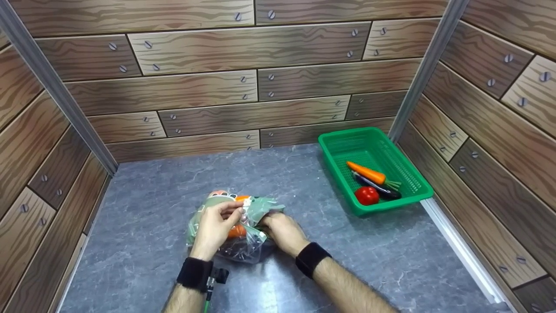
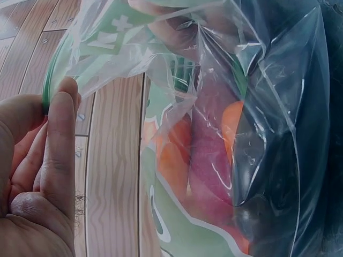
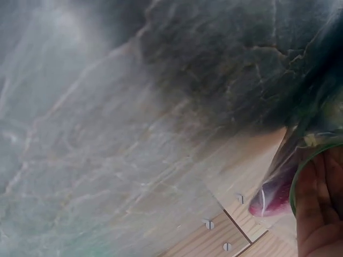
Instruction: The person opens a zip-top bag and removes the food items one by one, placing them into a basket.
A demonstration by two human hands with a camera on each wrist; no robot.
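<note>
A clear zip bag [image 1: 260, 208] with green printed panels lies on the table, with vegetables inside. Its green zip edge is pinched between the thumb and fingers of my left hand [image 1: 215, 226]. Through the plastic, the left wrist view shows a purple-red vegetable [image 2: 211, 155] beside orange pieces [image 2: 172, 160]. My right hand [image 1: 284, 232] reaches into the bag's mouth at the right side, its fingertips hidden by the plastic. In the right wrist view, the green rim crosses in front of that hand [image 3: 321, 206]; I cannot tell whether it holds anything.
A green plastic basket [image 1: 339, 174] stands at the back right, near the wall. It holds a carrot [image 1: 367, 172], an eggplant [image 1: 378, 187] and a red tomato [image 1: 367, 195]. Wood-patterned walls [image 1: 208, 95] enclose the grey marbled table [image 1: 143, 217].
</note>
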